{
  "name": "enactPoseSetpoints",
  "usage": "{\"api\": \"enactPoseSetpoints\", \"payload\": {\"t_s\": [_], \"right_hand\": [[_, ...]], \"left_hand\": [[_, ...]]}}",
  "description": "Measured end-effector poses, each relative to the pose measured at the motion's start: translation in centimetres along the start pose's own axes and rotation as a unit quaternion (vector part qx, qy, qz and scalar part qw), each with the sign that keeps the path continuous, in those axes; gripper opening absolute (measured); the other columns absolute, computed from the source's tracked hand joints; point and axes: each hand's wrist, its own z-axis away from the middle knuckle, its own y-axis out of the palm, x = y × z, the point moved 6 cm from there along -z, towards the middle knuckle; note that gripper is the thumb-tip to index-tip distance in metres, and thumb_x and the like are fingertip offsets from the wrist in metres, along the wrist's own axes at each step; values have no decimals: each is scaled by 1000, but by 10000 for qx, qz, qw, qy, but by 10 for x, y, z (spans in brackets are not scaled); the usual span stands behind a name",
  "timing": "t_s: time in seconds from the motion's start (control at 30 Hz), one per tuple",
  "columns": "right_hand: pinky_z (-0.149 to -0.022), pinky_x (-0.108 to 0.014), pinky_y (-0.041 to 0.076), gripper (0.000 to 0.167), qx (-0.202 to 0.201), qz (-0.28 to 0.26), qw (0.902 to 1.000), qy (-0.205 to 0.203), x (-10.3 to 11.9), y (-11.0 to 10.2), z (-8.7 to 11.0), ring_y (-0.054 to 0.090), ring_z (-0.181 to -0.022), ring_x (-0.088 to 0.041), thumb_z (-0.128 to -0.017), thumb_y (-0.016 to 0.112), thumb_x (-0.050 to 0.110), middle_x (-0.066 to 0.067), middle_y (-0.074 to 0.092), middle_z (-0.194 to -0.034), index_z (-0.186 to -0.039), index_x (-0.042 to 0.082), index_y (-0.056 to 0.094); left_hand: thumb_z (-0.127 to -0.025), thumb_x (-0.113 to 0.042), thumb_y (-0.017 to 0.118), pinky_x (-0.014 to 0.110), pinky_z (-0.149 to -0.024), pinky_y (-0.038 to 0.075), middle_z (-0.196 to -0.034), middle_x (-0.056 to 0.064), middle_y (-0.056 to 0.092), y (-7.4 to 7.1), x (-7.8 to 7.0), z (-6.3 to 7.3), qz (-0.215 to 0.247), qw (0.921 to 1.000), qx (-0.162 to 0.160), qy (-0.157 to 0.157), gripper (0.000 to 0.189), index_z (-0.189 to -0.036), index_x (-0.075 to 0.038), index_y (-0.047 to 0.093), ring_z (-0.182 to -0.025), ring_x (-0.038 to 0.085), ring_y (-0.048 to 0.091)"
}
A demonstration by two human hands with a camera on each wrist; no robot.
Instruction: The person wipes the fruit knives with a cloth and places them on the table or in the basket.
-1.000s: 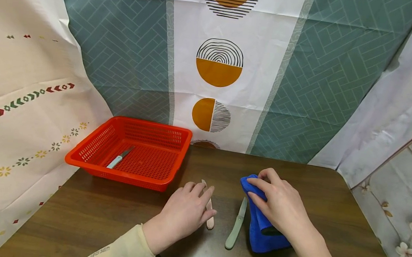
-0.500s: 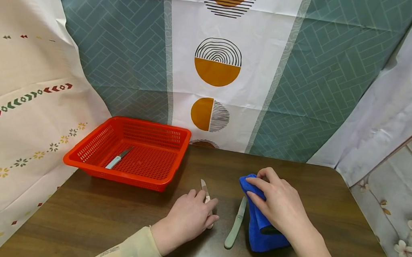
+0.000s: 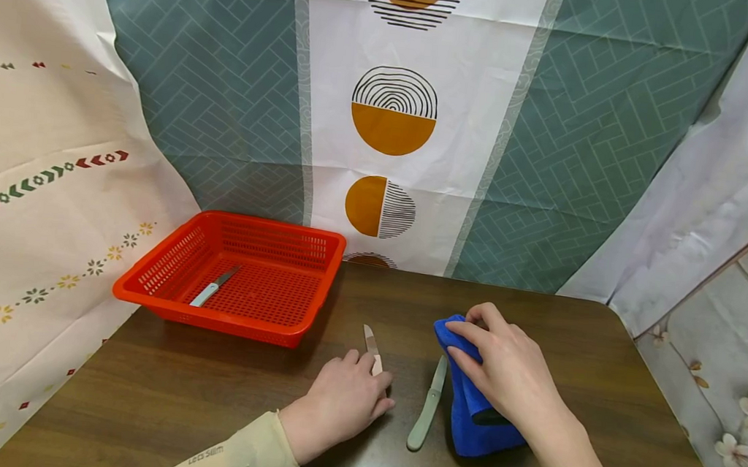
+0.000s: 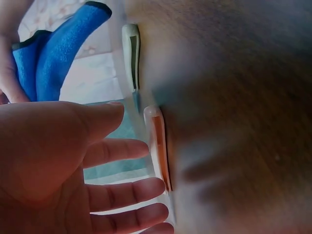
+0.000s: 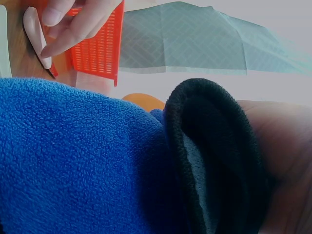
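A small pink-handled folding knife lies unfolded on the table, blade pointing away. Over its handle hovers my left hand, fingers loosely extended. In the left wrist view, the fingertips are right at the side of the pink handle, with no finger curled round it. To the right lies a green-handled folding knife. My right hand pinches the top of a folded blue cloth with dark edging, which fills much of the right wrist view. The cloth's lower end lies near the green knife.
A red plastic basket stands at the back left of the brown wooden table. Inside it lies a knife with a pale blue handle. Patterned fabric hangs behind the table and along both sides.
My left hand has shifted slightly right and toward me along the pink-handled knife, uncovering its blade and the top of its handle. The right hand and blue cloth stay in place.
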Motion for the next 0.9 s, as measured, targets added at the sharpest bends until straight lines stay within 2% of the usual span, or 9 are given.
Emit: {"api": "enactPoseSetpoints", "payload": {"t_s": [0.23, 0.47, 0.63, 0.9], "right_hand": [[-71, -46, 59, 39, 23, 5, 10000, -1, 0, 0, 0, 66, -85, -28, -91, 93, 20, -9, 63, -124, -129, 17, 82], [-72, -46, 58, 39, 60, -7, 10000, 29, 0, 1, -1, 65, -85, -27, -91, 92, 20, -9, 63, -124, -129, 17, 82], [-72, -46, 58, 39, 75, -2, 10000, 48, -1, 1, -1, 65, -84, -27, -92, 92, 20, -8, 63, -123, -129, 18, 82], [-71, -45, 57, 39, 92, -5, 10000, 39, -1, 1, 0, 63, -83, -26, -91, 92, 20, -9, 63, -122, -129, 17, 82]], "left_hand": [[-99, -57, 77, 34, -59, 44, -91, 3, 63, 6, 1, 1, 16, 9991, 422, -65, 31, -103, -26, 73, -81, 23, 58], [-99, -53, 79, 36, -57, 47, -90, 3, 63, 7, 4, 2, 273, 9974, 641, -162, 31, -103, -23, 72, -80, 23, 57], [-97, -49, 82, 37, -58, 51, -89, 4, 63, 6, 8, 4, 355, 9976, 569, -185, 31, -100, -21, 71, -81, 24, 60], [-91, -45, 89, 38, -57, 52, -91, 5, 66, 6, 15, 5, 315, 9991, 232, -191, 32, -98, -20, 70, -79, 26, 63]]}}
